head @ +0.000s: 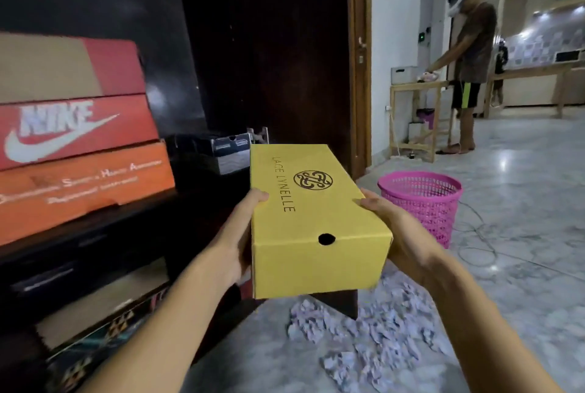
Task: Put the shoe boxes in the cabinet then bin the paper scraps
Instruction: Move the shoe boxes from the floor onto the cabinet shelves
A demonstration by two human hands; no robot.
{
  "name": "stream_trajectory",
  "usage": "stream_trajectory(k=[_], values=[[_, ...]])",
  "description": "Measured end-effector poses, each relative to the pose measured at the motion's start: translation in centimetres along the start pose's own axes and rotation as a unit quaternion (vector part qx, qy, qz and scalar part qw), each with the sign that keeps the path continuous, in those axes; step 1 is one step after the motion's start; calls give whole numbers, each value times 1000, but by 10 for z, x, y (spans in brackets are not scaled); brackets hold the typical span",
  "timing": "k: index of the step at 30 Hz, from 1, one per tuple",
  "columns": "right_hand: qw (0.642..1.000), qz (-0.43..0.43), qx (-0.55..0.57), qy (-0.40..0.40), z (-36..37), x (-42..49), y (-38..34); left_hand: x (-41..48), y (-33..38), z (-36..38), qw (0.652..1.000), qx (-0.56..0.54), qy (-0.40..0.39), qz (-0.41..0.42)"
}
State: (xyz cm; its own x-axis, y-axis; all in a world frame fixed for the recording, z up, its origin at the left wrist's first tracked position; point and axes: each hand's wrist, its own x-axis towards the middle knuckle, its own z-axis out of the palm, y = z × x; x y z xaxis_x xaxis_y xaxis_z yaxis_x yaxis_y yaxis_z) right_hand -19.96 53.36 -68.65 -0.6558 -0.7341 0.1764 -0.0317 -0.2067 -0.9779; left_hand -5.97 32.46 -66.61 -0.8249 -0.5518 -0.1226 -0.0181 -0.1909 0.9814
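Holding a yellow shoe box between both hands, you have it lifted clear of the floor, lid on, its long axis pointing away from you and a round finger hole in the near end. Your left hand is pressed flat along the box's left side, thumb hooked over the top edge; your right hand cups the right side and near corner, thumb likewise on the lid — both clamped on the cardboard, neither spread free. To the left stands the dark cabinet, door open; on its upper shelf sits a stack of three boxes — a red one on top, a red Nike box beneath it, an orange box at the bottom — with a black box just beside them, deeper in. More boxes lie on the lower shelves, blurred. Paper scraps are strewn over the marble floor below and beyond the yellow box. A pink mesh basket stands on the floor to the right, near your right hand. Another person stands well apart at a wooden table in the background.
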Motion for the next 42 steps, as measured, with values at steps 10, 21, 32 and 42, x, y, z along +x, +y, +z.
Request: stream_trajectory(k=[10, 21, 32, 42], values=[[976, -122, -131, 122, 64, 110, -56, 79, 113, -30, 979, -100, 149, 94], [963, -114, -207, 131, 113, 222, -82, 169, 176, -71, 964, -160, 203, 63], [972, -50, -228, 22, 136, 291, -75, 252, 179, -104, 964, -133, 230, 23], [957, -60, -283, -20, 146, 361, -58, 356, 175, -160, 958, -22, 258, 125]])
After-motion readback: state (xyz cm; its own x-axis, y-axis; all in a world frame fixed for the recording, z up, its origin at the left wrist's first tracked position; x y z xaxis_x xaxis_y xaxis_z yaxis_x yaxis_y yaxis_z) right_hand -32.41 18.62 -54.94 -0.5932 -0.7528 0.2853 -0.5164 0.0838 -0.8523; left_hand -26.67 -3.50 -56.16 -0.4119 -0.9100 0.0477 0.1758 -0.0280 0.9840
